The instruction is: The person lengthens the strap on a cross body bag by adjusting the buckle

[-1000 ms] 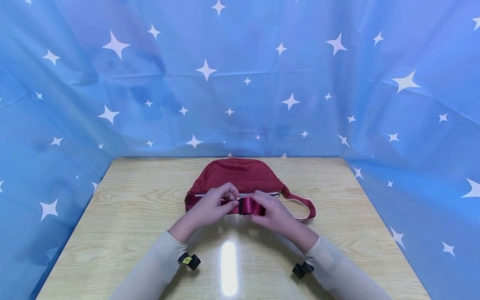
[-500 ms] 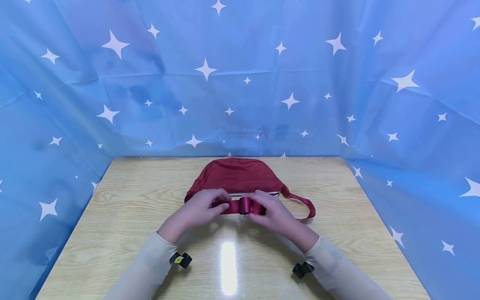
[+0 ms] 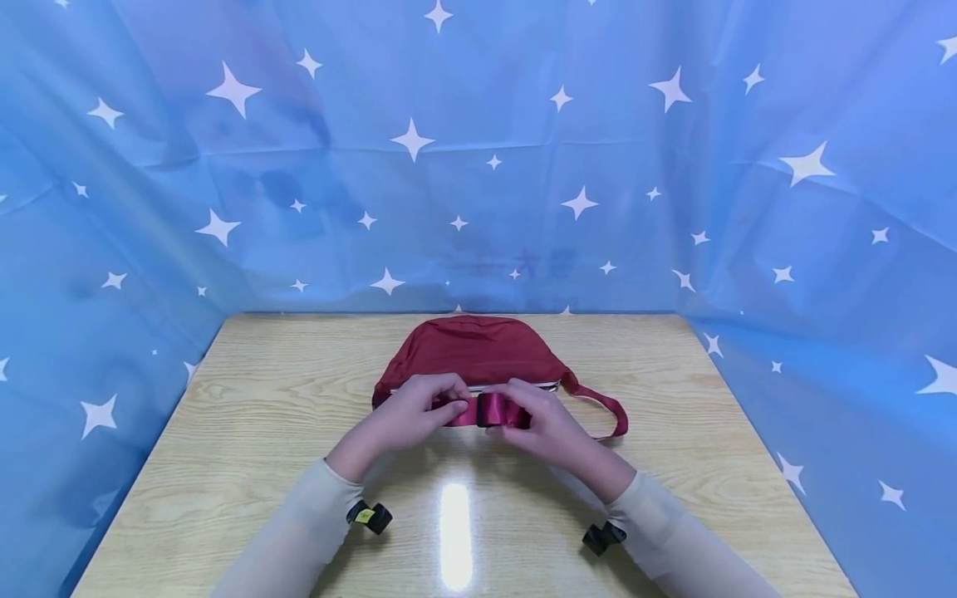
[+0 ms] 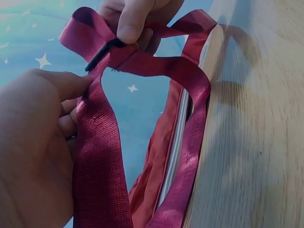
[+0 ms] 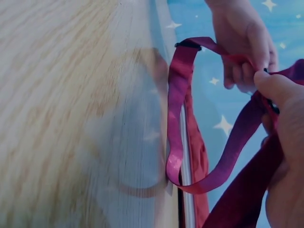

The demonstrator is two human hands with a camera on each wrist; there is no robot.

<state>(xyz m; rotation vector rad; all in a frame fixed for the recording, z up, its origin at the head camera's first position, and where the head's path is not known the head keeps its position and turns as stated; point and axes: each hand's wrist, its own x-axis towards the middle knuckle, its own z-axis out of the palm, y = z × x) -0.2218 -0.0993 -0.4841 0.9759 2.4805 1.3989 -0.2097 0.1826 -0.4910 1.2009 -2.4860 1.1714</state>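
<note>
A dark red fabric bag point(image 3: 471, 345) lies on the table, its zipper side nearest the hands. In the head view my left hand point(image 3: 409, 409) pinches the bag's strap point(image 3: 463, 413) left of a black strap slider point(image 3: 481, 409). On the other side, my right hand point(image 3: 549, 425) grips the strap at the slider, thumb against its end in the left wrist view. A loop of strap point(image 4: 76, 35) stands up from the slider point(image 4: 100, 55). Raised strap lengths point(image 5: 232, 147) curve beside the bag in the right wrist view. My right palm hides part of the webbing.
A second black buckle point(image 5: 189, 45) sits farther along the strap. Another strap loop point(image 3: 616, 415) lies at the bag's right end. The wood-grain table point(image 3: 247, 465) ends at a blue star-patterned curtain point(image 3: 478, 224) at the back and sides. Black wrist cameras point(image 3: 604, 538) hang below the sleeves.
My left hand has slid from the slider leftward along the strap, then slightly back to the right, baring webbing between the hands. My right hand has stayed almost still.
</note>
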